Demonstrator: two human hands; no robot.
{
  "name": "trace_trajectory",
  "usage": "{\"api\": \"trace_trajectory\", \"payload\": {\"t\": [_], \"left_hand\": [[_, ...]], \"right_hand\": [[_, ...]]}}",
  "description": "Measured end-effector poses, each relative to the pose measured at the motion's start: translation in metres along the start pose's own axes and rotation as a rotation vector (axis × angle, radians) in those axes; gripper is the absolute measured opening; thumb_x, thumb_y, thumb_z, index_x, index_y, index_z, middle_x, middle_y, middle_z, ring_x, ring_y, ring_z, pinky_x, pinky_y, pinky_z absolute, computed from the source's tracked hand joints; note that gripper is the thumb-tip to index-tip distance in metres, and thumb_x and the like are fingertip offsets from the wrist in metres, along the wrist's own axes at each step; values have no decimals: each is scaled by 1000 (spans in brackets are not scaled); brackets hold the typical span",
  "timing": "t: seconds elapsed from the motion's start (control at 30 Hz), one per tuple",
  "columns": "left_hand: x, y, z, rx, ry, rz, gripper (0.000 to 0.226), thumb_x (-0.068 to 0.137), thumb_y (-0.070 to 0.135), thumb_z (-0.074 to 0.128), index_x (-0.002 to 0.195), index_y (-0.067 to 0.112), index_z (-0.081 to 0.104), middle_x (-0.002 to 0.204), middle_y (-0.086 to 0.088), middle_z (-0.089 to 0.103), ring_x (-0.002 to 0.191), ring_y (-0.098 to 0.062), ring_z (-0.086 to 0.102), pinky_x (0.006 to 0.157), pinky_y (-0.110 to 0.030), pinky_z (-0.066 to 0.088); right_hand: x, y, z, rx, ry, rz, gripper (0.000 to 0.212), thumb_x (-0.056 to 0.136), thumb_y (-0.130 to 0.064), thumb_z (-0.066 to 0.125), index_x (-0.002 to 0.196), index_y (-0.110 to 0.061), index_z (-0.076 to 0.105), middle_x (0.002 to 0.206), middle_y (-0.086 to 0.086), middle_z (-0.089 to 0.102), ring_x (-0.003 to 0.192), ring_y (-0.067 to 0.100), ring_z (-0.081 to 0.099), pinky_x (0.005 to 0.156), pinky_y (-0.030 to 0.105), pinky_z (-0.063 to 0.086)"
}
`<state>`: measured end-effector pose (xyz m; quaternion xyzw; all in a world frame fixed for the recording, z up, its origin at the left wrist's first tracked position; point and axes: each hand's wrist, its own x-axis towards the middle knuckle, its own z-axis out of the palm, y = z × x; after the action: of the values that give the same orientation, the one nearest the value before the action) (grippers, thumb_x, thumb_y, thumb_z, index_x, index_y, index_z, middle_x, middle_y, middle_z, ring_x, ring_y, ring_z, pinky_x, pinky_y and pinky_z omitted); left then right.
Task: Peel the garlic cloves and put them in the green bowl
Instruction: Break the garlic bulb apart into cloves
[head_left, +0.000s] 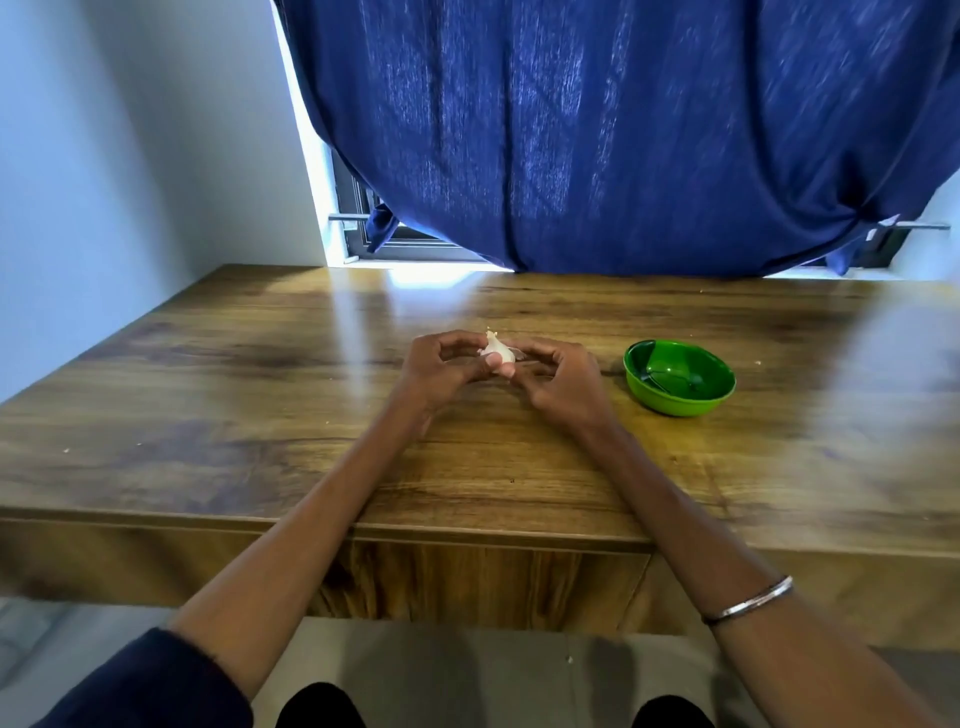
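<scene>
Fingers (470, 370) of both hands curl in and pinch one garlic clove (497, 351) between them, held just above the worktop (260, 415) near its middle. Left hand (444, 366) grips the clove from the left, right hand (558, 382) from the right, thumbs close under it. Clove is small, pale, papery skin flaring at the top and to the right side, so peeling looks under way, not finished. Judged handling: very light, firm core, dry brittle skin that tears in flakes; once bare it likely gets slick and a bit sticky. Best hold is a fingertip pinch on the fat body, nail working the loose skin at the tip. Green bowl (679, 378) sits to the right, near the right hand; no cloves visible in it. Metal bangle (748, 601) on right forearm. Blue curtain (597, 130) behind.
</scene>
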<state>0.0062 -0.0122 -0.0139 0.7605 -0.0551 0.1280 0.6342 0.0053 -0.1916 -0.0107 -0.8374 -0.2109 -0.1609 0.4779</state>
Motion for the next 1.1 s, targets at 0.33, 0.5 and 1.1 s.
{"api": "trace_trajectory", "payload": {"t": [0.33,0.5,1.1], "left_hand": [[0,-6,4,-169,-42,-76,50,57,20,94,101,7,75,93,-8,76,94,-19,71,88,-28,58],[-3,-5,5,-76,-55,7,42,62,-3,91,100,4,72,92,-3,75,86,-7,71,77,-17,56],[-2,-12,16,224,-122,175,37,84,14,82,120,12,74,109,-3,77,97,-13,73,88,-32,60]], "right_hand": [[4,3,1,209,10,119,26,89,-24,75,113,-15,76,106,-5,75,92,-2,70,85,18,56],[6,6,0,201,21,121,22,88,-23,76,110,-18,77,100,-11,73,83,-17,65,74,4,48],[5,6,0,132,99,97,24,79,-23,84,103,-20,79,93,-11,76,81,-11,68,70,7,49]]}}
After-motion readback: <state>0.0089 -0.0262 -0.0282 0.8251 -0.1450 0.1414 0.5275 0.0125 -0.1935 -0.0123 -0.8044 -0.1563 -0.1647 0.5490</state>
